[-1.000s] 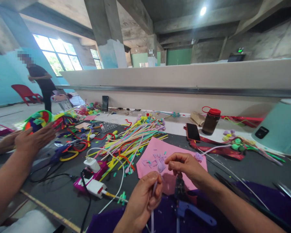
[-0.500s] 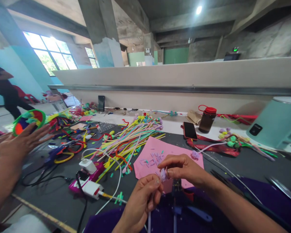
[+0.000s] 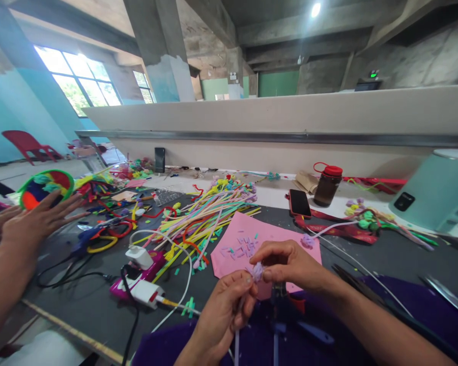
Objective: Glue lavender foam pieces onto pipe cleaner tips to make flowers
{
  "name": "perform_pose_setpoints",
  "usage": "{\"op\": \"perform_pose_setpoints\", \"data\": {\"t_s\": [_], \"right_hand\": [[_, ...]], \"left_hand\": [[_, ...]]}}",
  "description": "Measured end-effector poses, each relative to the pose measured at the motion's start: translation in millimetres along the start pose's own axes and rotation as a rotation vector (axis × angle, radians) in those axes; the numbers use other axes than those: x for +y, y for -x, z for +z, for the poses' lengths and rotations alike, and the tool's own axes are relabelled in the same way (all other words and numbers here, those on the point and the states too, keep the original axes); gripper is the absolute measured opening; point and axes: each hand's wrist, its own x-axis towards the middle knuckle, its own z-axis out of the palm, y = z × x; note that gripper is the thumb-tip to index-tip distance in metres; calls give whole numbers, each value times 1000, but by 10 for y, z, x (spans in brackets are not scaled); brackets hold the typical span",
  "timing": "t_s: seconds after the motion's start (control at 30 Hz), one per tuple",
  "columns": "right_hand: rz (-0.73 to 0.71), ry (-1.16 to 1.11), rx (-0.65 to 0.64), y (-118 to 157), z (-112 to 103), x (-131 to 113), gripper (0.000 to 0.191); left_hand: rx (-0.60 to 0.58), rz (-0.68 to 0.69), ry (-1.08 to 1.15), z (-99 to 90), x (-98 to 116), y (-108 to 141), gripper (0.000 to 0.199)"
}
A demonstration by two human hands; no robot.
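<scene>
Between my hands is a small lilac flower (image 3: 257, 272) on a thin pale stem. My left hand (image 3: 229, 305) pinches it just below the head, and the stem hangs down from the fingers. My right hand (image 3: 290, 262) closes its thumb and fingertips on the flower's right side. Beneath them lies a pink sheet (image 3: 232, 231) with many short lilac pieces (image 3: 244, 246) scattered on it. Another lilac flower (image 3: 308, 241) rests on the sheet's right edge. Just below my right hand, a dark tool with a blue handle (image 3: 315, 333) is partly hidden in shadow.
Stems in several colours (image 3: 213, 213) lie bundled left of the sheet. A power strip (image 3: 137, 284) with chargers and cables is nearer. A co-worker's hands (image 3: 34, 218) are at a colourful basket (image 3: 48, 188). A phone (image 3: 299, 203), bottle (image 3: 328, 185) and scissors (image 3: 351, 287) are rightward.
My hands stay on the lilac flower, whose head now shows slightly more between the fingers. The standing person at the far left has moved mostly out of view, uncovering a red chair.
</scene>
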Motion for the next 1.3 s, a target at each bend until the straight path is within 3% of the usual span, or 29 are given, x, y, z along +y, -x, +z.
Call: {"op": "perform_pose_setpoints", "data": {"t_s": [0.13,0.27,0.4,0.87,1.3], "right_hand": [[1,-30,15,1,-2,-8,27],[-11,-26,12,6,14,-50,24],[-33,31,22,9,34,-53,24],[22,-17,108,-1,111,26,21],[31,15,89,-4,121,73,21]], "left_hand": [[18,26,-15,33,-3,-5,25],[80,170,-68,114,27,11,23],[183,267,-80,144,56,20,35],[220,228,-218,79,46,15,13],[231,230,-199,62,40,-1,14]]}}
